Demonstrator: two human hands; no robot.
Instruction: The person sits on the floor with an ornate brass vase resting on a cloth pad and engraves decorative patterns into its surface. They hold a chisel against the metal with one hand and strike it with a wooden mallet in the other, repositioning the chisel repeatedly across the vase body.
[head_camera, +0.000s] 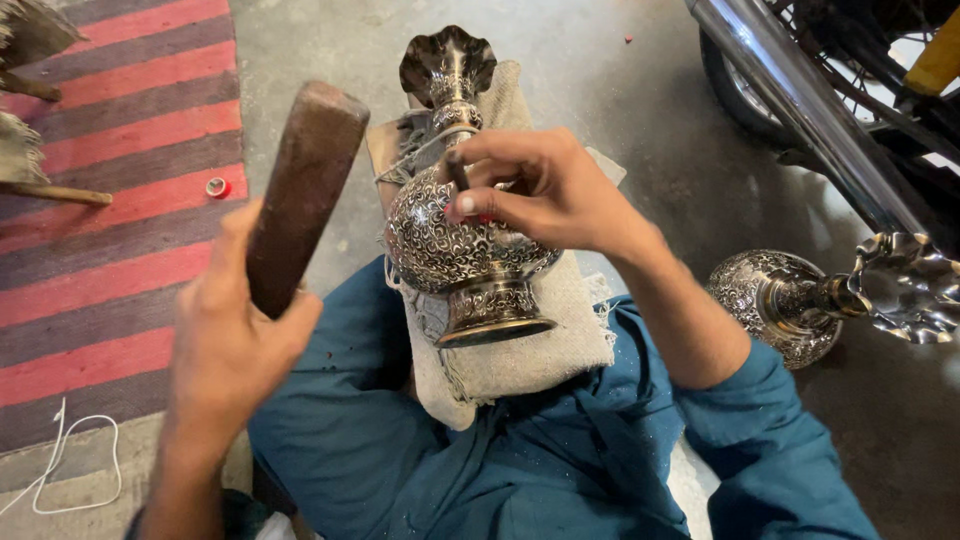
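Observation:
An engraved silver metal vase (445, 250) lies on its side on a burlap cloth (545, 345) across my lap, its fluted mouth pointing away from me. My right hand (555, 190) pinches a thin dark punch (457, 172) whose tip rests against the vase's belly. To the left and a little above the vase, my left hand (235, 340) is raised and grips a brown wooden mallet block (305, 190). The mallet is apart from the punch. My legs are in teal cloth.
A second engraved vase (790, 300) lies on the concrete floor at the right. Behind it are a chrome exhaust pipe (800, 100) and a wheel. A red and grey striped rug (110, 200) covers the left, with a small red cap (216, 187) and a white cord (70, 470).

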